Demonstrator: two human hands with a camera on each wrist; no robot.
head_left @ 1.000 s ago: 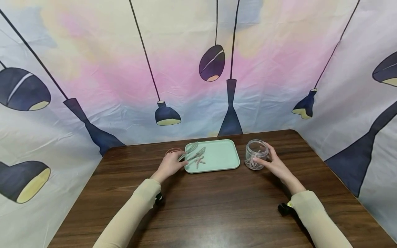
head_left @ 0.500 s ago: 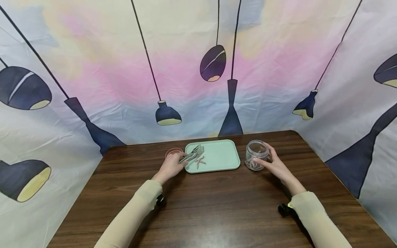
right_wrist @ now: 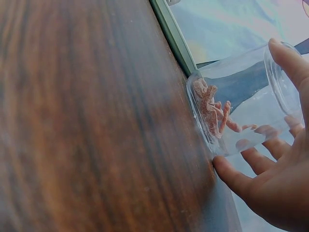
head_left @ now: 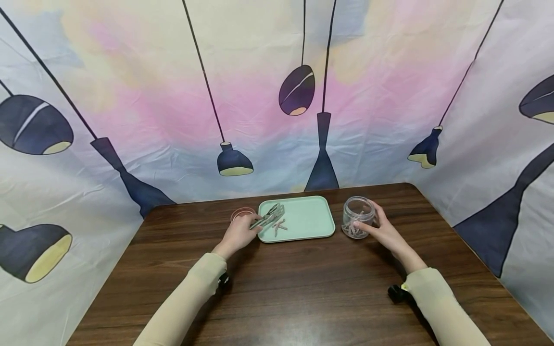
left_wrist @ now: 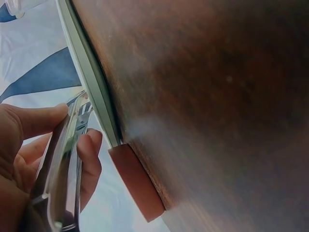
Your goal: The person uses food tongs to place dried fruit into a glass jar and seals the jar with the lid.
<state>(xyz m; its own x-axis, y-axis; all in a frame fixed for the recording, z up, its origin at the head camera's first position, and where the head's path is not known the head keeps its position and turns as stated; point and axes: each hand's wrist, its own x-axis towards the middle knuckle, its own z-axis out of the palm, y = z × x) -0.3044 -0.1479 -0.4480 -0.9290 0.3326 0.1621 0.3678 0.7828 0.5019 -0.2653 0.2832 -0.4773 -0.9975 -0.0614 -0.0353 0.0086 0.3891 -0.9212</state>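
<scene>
The left hand [head_left: 239, 231] grips one pair of metal tongs [head_left: 272, 214]; in the left wrist view the thumb is on one arm of the tongs and a curled finger is on the other. The hand is at the left edge of the tray [head_left: 309, 218], and the working ends of the tongs extend over the left part of the tray. The pictures do not show whether the ends clasp anything. The right hand [head_left: 382, 225] holds one clear jar [head_left: 358, 216] from its right side, with thumb and fingers spread around the wall. The jar stands upright on the table [head_left: 294, 288], just beside the right end of the tray. Quantities: two hands, one pair of tongs, one jar, one tray and one round red-edged item [head_left: 243, 210]. The round item lies on the table left of the tray, just behind the left hand, which partly hides it. The tray is pale green, rectangular and low-rimmed. It carries a small group of pinkish strips [head_left: 280, 226] in its left part, near the tongs; the strips cross, so an exact count cannot be given. The jar contains a tangled cluster of pinkish pieces [right_wrist: 212, 108] at its bottom; overlap prevents a count.
</scene>
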